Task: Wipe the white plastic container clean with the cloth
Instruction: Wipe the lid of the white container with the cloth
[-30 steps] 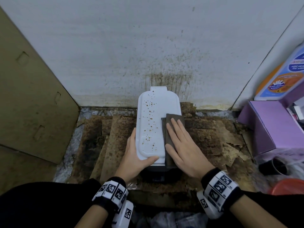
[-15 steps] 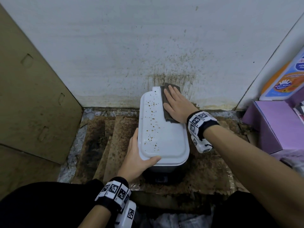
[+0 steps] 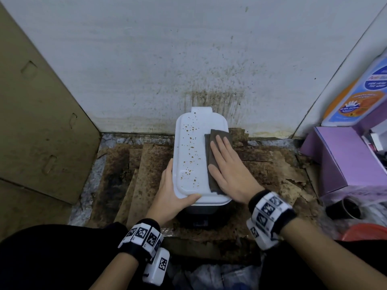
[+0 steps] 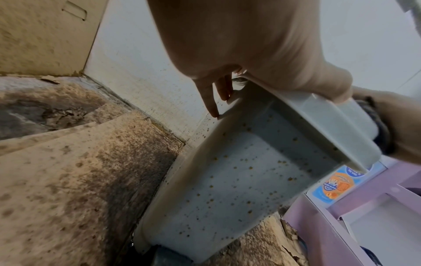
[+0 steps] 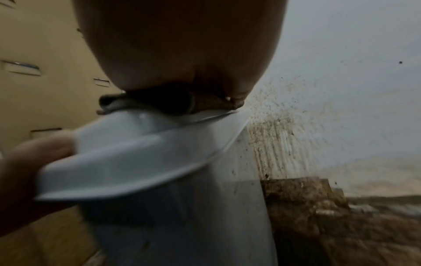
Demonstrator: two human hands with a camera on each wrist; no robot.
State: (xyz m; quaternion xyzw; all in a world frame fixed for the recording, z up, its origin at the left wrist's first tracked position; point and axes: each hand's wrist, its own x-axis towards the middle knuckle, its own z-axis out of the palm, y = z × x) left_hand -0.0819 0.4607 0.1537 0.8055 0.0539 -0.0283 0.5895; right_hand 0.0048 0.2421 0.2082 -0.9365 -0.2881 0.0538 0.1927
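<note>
Wiping the spattered lid while you brace the box

Your right hand (image 3: 229, 170) presses the cloth (image 3: 215, 160) with flat, spread fingers on the white plastic container (image 3: 189, 164) by the wall; your left hand (image 3: 171, 197) grips its near-left corner, probably to steady it.

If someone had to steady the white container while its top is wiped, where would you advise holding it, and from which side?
Hold the container at its near left corner, coming from the left. The rim overhangs the body there, so fingers can hook beneath while the thumb lies on top, as the left hand does. That leaves the spotted top free, and the right side stays clear for the right hand pressing the cloth.
</note>
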